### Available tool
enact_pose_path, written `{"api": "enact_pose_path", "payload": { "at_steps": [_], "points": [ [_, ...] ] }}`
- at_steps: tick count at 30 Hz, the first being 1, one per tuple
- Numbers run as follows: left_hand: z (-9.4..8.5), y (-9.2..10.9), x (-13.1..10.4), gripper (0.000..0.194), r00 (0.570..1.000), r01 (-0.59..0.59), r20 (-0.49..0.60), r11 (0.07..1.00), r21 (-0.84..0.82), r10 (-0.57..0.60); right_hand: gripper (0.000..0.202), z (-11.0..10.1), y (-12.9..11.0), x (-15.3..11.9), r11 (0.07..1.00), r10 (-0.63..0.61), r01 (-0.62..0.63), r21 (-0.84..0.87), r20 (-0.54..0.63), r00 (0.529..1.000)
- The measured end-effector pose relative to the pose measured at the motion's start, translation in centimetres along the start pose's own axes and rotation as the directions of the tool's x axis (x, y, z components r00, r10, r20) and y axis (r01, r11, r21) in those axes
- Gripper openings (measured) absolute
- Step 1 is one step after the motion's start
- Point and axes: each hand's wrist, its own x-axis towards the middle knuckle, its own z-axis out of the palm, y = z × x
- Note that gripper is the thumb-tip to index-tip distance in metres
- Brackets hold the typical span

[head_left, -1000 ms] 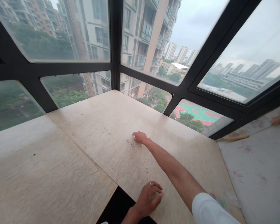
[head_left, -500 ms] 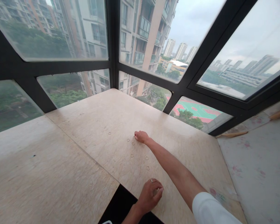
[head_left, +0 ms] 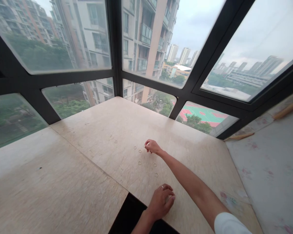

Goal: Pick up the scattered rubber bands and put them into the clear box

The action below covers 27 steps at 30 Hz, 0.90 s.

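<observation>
Several thin, pale rings, like small rubber bands, lie spread over the beige stone-patterned sill (head_left: 95, 188). The farthest left is a ring (head_left: 116, 143); the nearest to me is another ring (head_left: 156, 176). My right hand (head_left: 152, 147) reaches out over the sill beyond most of them, thumb and fingertips pinched on one thin ring (head_left: 144, 146). Close to the front edge, my left hand (head_left: 162, 201) is curled, thumb against the fingers, with a metal finger ring on it. What lies inside that curl is hidden.
Dark window frames (head_left: 117, 48) meet in a corner behind the sill. A wall with floral covering (head_left: 266, 169) bounds the right side. A seam crosses the sill, and a small dark speck (head_left: 40, 168) lies at left. Dark space shows below the front edge.
My right hand has drawn slightly back and to the right, lifting a ring in its fingertips. My left hand stays curled near the edge. The view has shifted a little.
</observation>
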Motion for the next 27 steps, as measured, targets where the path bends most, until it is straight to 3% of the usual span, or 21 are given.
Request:
{"api": "enact_pose_path", "payload": {
  "at_steps": [4,9,15,19,23,25,27],
  "points": [
    [0.0,-0.2,0.0,0.014,1.000,0.017,0.011,0.999,0.035,-0.018,0.009,-0.8,0.3,-2.2,0.967,0.002,0.016,0.256,-0.071,0.997],
    [0.2,-0.2,0.1,0.015,0.999,0.037,0.006,0.999,0.003,-0.037,0.017,-1.8,0.9,-4.9,0.875,0.007,0.059,0.481,-0.134,0.991],
    [0.2,0.0,0.2,0.017,0.999,0.045,0.004,0.998,0.039,-0.045,0.025,-2.9,1.7,-7.3,0.776,0.013,0.096,0.623,-0.167,0.986],
    [0.3,0.1,-0.1,0.017,0.999,-0.024,0.032,0.992,0.122,0.021,0.023,-4.1,2.6,-9.8,0.728,0.029,0.126,0.673,-0.215,0.976],
    [0.7,0.0,-2.3,0.026,0.993,-0.101,0.076,0.979,0.175,0.089,0.020,-6.0,4.3,-14.1,0.699,0.082,0.147,0.700,-0.282,0.956],
    [0.9,-0.5,-4.4,0.035,0.999,-0.034,0.030,0.985,0.169,0.030,0.021,-7.0,5.4,-16.8,0.692,0.122,0.162,0.703,-0.336,0.934],
    [0.9,-1.4,-6.9,0.035,0.994,0.099,0.024,0.980,0.172,-0.104,0.023,-7.9,6.6,-19.7,0.691,0.171,0.175,0.702,-0.394,0.903]
  ]
}}
